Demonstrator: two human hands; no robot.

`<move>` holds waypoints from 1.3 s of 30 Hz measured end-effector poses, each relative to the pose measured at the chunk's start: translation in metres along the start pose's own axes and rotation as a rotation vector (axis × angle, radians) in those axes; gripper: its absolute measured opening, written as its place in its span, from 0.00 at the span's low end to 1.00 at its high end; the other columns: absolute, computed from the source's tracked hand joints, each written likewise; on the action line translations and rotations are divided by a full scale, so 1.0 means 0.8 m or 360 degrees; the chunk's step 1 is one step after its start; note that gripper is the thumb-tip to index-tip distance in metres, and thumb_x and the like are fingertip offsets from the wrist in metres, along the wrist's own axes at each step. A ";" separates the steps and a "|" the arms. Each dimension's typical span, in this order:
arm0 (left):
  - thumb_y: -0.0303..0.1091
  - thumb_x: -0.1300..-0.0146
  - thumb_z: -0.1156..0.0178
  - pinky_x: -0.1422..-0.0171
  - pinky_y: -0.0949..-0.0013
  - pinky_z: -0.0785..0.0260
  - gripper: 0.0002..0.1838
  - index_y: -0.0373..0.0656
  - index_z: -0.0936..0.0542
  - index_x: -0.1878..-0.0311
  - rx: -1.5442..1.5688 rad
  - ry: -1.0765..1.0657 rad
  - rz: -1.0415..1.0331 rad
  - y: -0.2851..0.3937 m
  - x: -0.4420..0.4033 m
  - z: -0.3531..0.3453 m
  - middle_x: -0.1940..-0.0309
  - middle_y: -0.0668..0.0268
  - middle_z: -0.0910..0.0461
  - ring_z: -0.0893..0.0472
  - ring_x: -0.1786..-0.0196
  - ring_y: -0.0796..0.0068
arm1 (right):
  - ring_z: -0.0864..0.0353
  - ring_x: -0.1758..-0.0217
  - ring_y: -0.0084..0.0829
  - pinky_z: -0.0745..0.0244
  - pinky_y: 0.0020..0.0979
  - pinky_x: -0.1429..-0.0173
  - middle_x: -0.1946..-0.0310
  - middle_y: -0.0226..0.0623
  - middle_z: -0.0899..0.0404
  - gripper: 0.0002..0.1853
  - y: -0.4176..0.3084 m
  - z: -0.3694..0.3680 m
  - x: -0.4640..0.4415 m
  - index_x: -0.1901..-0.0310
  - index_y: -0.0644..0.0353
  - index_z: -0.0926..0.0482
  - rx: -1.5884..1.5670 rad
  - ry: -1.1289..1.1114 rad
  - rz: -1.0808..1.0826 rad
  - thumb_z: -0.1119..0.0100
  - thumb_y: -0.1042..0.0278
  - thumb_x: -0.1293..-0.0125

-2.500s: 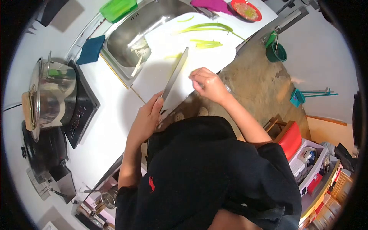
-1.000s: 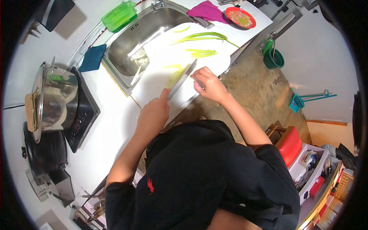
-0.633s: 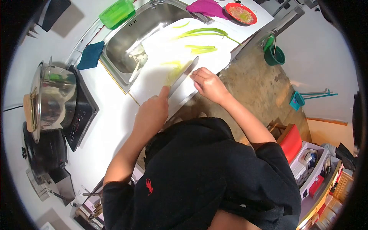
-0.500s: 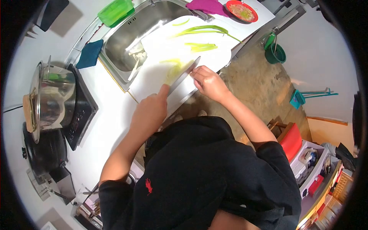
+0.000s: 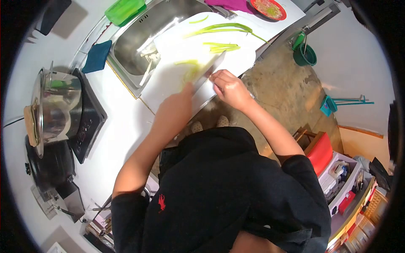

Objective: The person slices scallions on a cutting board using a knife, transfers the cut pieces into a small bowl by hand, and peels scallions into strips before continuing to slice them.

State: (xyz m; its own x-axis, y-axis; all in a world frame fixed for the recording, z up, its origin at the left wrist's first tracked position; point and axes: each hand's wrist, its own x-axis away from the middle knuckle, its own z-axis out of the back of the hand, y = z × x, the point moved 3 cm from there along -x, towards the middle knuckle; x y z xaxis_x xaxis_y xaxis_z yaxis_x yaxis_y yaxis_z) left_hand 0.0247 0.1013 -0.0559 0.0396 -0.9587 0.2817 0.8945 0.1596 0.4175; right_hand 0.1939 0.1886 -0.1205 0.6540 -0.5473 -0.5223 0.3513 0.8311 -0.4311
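My left hand (image 5: 175, 107) grips a kitchen knife (image 5: 207, 72) by its handle; the handle is mostly covered by my fingers. The blade points away from me, its tip close to short green onion stalks (image 5: 221, 47). Beside the blade, my right hand (image 5: 230, 86) is closed with its fingertips pinched near the steel; what they hold is hidden. Left of the blade lie chopped green onion pieces (image 5: 192, 71), slightly blurred. All of this is over a white cutting board (image 5: 168, 69). Farther up the board rests a longer green onion (image 5: 223, 28).
A steel sink (image 5: 126, 55) with pale scraps sits left of the board. A red bowl (image 5: 269, 9) and a purple cloth (image 5: 234, 5) are at the far end. On the left, a steel pot (image 5: 63, 107) stands on a black cooktop (image 5: 88, 122). A green bucket (image 5: 304, 55) is on the right.
My left hand has pushed the knife forward and slightly right, bringing its tip nearer the short stalks. My right hand has stayed almost in place, shifting slightly with the view.
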 end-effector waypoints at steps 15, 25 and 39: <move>0.28 0.33 0.53 0.61 0.40 0.29 0.11 0.41 0.32 0.49 -0.0140 0.0089 -0.0165 0.024 -0.020 -0.008 0.73 0.45 0.19 0.18 0.66 0.38 | 0.19 0.52 0.38 0.20 0.34 0.48 0.61 0.40 0.18 0.10 0.000 0.001 0.001 0.61 0.67 0.17 0.0008 -0.0034 -0.0036 0.36 0.81 0.47; 0.29 0.32 0.52 0.59 0.39 0.30 0.10 0.40 0.33 0.50 -0.0102 0.0036 -0.0062 0.011 0.001 0.002 0.73 0.42 0.19 0.19 0.65 0.37 | 0.18 0.52 0.38 0.20 0.34 0.48 0.61 0.38 0.17 0.08 0.007 0.001 0.000 0.63 0.66 0.17 -0.0026 -0.0080 -0.0022 0.36 0.80 0.47; 0.30 0.32 0.51 0.60 0.39 0.28 0.10 0.40 0.31 0.49 -0.0031 0.0135 -0.0075 0.014 -0.013 -0.009 0.72 0.42 0.19 0.18 0.66 0.37 | 0.18 0.52 0.38 0.20 0.34 0.47 0.60 0.38 0.17 0.09 0.011 0.010 -0.004 0.62 0.66 0.16 -0.0062 -0.0203 0.0034 0.36 0.80 0.46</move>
State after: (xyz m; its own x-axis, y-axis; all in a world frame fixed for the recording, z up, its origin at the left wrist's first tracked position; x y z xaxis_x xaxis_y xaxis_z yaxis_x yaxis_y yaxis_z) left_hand 0.0372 0.1110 -0.0604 0.0342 -0.9817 0.1876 0.9048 0.1101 0.4113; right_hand 0.2004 0.1982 -0.1165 0.7419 -0.5103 -0.4350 0.3115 0.8368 -0.4503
